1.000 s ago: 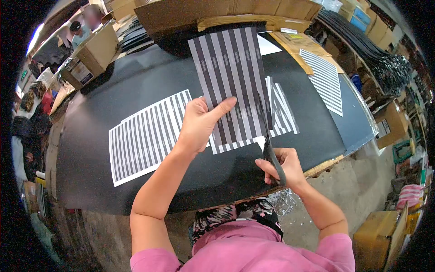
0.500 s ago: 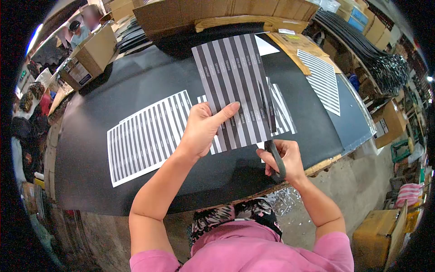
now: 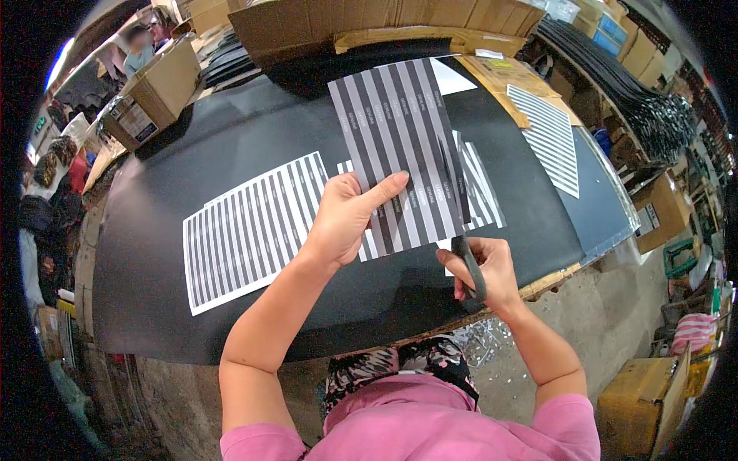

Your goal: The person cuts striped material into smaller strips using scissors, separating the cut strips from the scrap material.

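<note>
Striped sheet (image 3: 396,138) has dipped a bit, now above worktop (image 3: 238,138); your L hand (image 3: 344,217) pinches it, R hand (image 3: 492,275) grips scissors (image 3: 472,265) by worktop's near edge. Cut cd veer if sheet flexes.

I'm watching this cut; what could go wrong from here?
The striped sheet is gripped by the left hand alone, so it might flex and let the scissors wander across a stripe. The loose striped pieces on the table, partly behind that sheet, might get nicked if the scissors dip.
</note>
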Available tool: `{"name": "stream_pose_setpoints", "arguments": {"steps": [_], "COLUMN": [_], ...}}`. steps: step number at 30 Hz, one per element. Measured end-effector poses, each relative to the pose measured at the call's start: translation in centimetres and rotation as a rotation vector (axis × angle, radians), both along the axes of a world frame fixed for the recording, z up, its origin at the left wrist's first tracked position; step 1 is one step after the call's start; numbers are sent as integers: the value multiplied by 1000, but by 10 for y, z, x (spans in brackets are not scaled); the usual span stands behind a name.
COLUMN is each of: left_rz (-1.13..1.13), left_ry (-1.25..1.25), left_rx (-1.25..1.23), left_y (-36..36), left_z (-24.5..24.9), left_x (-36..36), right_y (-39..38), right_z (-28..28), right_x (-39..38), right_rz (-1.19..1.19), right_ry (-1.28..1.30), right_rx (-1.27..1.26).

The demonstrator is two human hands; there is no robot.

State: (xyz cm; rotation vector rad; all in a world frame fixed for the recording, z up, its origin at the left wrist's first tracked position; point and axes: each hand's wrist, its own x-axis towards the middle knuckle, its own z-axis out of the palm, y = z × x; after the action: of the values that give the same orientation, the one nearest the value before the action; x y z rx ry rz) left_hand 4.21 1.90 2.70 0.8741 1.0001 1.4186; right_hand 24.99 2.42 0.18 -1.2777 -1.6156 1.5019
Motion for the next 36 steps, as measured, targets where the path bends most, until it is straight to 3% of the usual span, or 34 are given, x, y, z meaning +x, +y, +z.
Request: {"name": "stream_pose_setpoints", "arguments": {"steps": [19,22,24,32,36], "left_rz": [3,8,-16,53,117], "left_ry": [-30,-2,208,178,310], "left_rx": [-20,-42,-39,56,76], "left_y": [3,4,6,12,11], "left_z": [-4,-6,-6,-4,-8], "left_x": [-1,-1,-5,-15,-10], "right_y": [4,5,6,9,9], "right_z": [-6,-5,-6,-12,-9], "right_x": [2,3,4,7,3], "right_rz": [-5,6,5,5,18], "right_ry": [-38,-59,-37,3,19], "right_rx": [14,17,17,8,-84]}}
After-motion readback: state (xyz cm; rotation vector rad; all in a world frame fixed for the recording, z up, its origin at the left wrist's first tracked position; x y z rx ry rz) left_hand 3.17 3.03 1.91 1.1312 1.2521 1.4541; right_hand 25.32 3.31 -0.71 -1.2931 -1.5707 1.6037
